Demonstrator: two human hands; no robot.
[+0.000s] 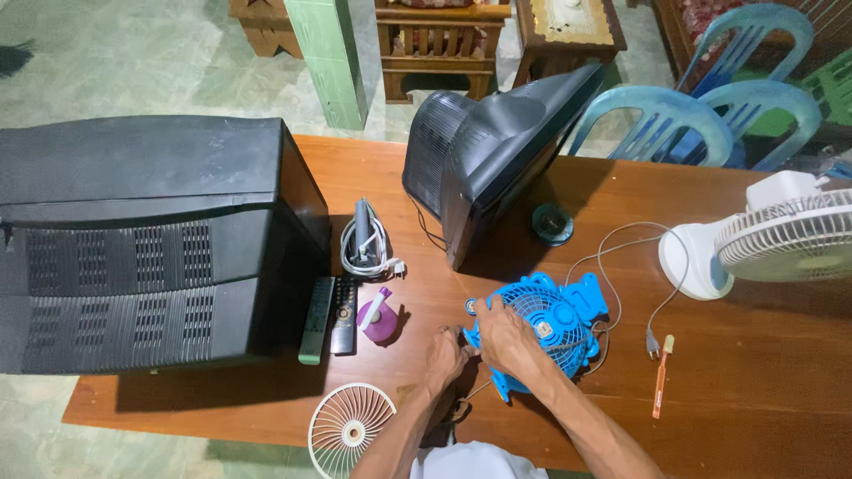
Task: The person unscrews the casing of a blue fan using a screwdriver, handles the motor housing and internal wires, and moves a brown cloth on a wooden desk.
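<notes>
Two bare hands are seen at work on a small blue fan (541,328), which lies near the front edge of a brown wooden table (754,372), just right of the middle. The right hand (504,335) is laid over the fan's grille with its fingers curled onto the plastic, while the left hand (446,353) is closed against the fan's left rim; whether anything is pinched between its fingers cannot be told. A grey cord (635,266) is looped from the fan toward a plug (651,342), and an orange-handled screwdriver (661,383) is laid just beside that plug. A white fan grille (350,427) is placed at the table's front edge, left of the forearms. Two remote controls (330,318) are lined up beside a purple roll (381,321), and a coiled white cable (364,244) is set behind them. A large black television (151,239) is stood on the table's left end, and a smaller dark television (497,151) is tilted face down at the middle. A white desk fan (772,239) is stood at the right. Blue plastic chairs (701,115) are drawn up behind the table.
</notes>
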